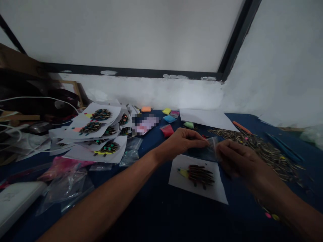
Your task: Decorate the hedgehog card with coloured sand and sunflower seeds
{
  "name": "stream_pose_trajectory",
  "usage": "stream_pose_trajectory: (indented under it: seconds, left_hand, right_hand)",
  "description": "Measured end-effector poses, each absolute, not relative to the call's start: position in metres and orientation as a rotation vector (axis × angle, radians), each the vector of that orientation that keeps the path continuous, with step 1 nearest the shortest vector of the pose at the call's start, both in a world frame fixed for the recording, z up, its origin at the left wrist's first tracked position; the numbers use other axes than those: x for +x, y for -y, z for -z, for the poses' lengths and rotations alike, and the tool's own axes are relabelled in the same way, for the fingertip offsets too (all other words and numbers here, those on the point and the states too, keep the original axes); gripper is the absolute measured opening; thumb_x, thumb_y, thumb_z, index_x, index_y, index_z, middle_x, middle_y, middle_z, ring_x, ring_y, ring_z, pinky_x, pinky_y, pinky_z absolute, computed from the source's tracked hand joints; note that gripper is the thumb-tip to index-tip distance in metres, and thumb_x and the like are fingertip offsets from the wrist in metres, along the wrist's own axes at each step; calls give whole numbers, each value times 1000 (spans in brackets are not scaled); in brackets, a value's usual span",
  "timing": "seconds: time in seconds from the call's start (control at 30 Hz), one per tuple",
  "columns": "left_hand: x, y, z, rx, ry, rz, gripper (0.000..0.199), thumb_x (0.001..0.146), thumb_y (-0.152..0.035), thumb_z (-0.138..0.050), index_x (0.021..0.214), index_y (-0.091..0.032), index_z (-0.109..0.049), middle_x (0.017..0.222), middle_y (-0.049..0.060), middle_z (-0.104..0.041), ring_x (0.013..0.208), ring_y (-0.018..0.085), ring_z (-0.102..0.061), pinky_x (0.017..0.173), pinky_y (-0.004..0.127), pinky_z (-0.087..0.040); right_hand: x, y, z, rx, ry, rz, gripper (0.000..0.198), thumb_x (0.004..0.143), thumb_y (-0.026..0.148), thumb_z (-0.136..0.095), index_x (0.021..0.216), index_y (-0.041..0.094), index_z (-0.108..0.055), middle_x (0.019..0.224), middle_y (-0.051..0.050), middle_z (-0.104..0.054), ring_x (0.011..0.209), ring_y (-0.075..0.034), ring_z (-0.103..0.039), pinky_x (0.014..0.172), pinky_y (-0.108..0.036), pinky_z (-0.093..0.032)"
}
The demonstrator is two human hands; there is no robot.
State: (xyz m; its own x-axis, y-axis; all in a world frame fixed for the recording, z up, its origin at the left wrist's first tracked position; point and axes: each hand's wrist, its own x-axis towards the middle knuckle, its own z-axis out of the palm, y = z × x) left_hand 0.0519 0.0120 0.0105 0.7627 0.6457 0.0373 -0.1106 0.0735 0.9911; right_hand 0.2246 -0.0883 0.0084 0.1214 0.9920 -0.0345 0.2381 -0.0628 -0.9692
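Between my two hands is a small clear plastic bag, held above the blue table cover. My left hand pinches its left edge with thumb and fingertips. My right hand grips the other side, its fingers curled and partly in shadow. What the bag contains, if anything, I cannot make out. Just below lies a white sheet bearing a hedgehog figure with a yellow head and dark spines with reddish bits. A red packet rests just beyond my left wrist.
Stacked sheets with similar spiny figures lie at left, near crumpled plastic bags and a white box-like object. Loose dark, pale-edged pieces spread at right beside an orange-handled tool. Coloured packets and blank paper sit by the wall.
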Motion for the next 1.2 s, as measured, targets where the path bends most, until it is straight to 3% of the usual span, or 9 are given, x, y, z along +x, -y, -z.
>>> stream_pose_trajectory:
  seconds: [0.17,0.53,0.8,0.93,1.2]
  left_hand:
    - [51,-11,-12,1448,-497,-587,9,82,-18,-71,77,-11,-73,79,3,-69,73,10,-59,77,26,-45]
    - [56,-16,-3,1659,-504,-566,13,85,-20,-66,88,-12,-76,91,7,-74,84,13,-64,83,27,-48]
    - [53,-15,-3,1612,-441,-599,24,74,-33,-79,79,-11,-72,83,5,-69,74,11,-60,68,23,-46]
    - [54,-14,-4,1660,-511,-651,22,79,-31,-74,73,-10,-70,73,3,-66,66,9,-54,64,23,-41]
    - [61,-17,5,1735,-477,-659,12,84,-19,-66,78,-10,-72,77,4,-69,71,10,-58,71,24,-45]
  right_hand:
    - [225,88,-9,-1505,1270,-1031,44,85,62,-60,66,22,-55,49,6,-37,44,-9,-30,40,-22,-25]
    - [231,86,-5,-1592,1339,-943,41,76,62,-68,71,22,-64,49,6,-41,42,-8,-31,38,-21,-22]
    - [230,88,-6,-1557,1330,-950,38,79,59,-67,74,22,-64,50,5,-43,42,-8,-34,39,-22,-25]
    - [225,89,-8,-1561,1324,-981,40,80,61,-66,72,21,-62,51,5,-43,44,-8,-35,39,-22,-25]
    - [224,86,-8,-1616,1331,-972,44,71,63,-72,76,20,-64,51,6,-43,44,-8,-35,40,-21,-24]
